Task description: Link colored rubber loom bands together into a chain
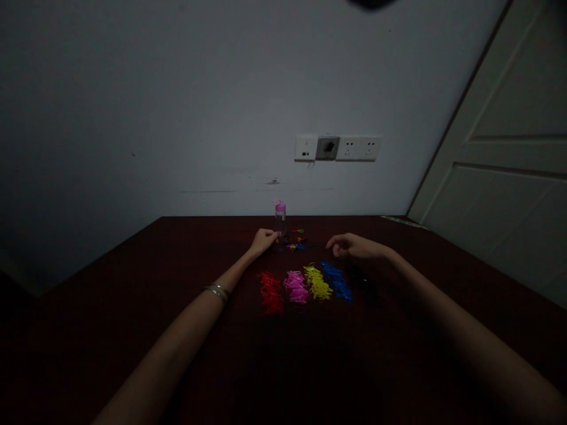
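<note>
My left hand (264, 241) is closed at the lower part of a small clear bottle (280, 219) with a pink cap, which stands upright; some of the fingers are hidden. Just right of the bottle lies a small mixed heap of coloured elastic bands (294, 245). My right hand (352, 245) hovers beyond the sorted rows, fingers loosely bent and apart, with nothing visible in them. Nearer to me are separate piles of red bands (271, 293), pink bands (296, 287), yellow bands (317, 283) and blue bands (336, 281). A black pile (364, 280) beside the blue one barely shows.
The dark reddish table (212, 248) meets a pale wall (212, 118) at the back. Sockets and switches (336, 148) sit on the wall above the table. A panelled white door (496, 153) rises at the right. The light is dim.
</note>
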